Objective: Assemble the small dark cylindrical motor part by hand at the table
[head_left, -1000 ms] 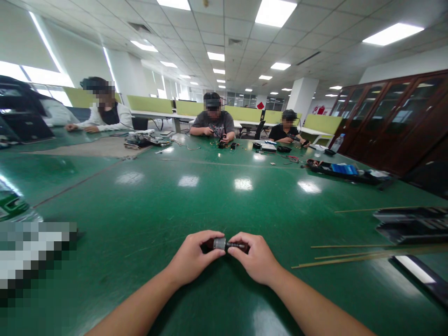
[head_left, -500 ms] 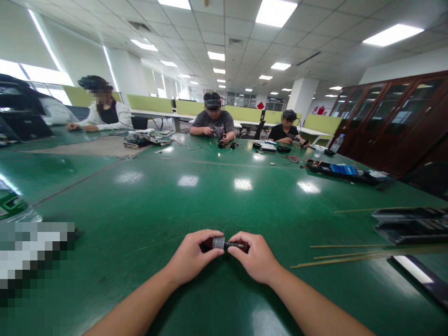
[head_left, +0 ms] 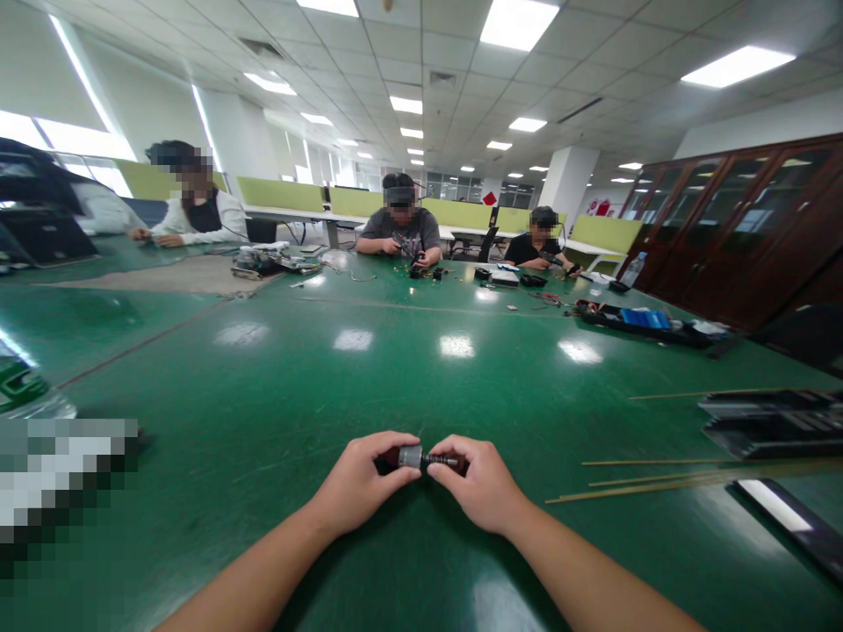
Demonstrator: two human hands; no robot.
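Pinching a grey cylinder and ribbed rod, 2 hands partly hide both.

Your left forearm and right forearm: bare, entering low, converging toward centre. Your left grip: bare hand, thumb and index finger bent rightward, closed in a pinch. Your right grip: bare hand, near mirror image, pinching leftward. Your two thumb tips: just apart. Your remaining fingers: mostly hidden.
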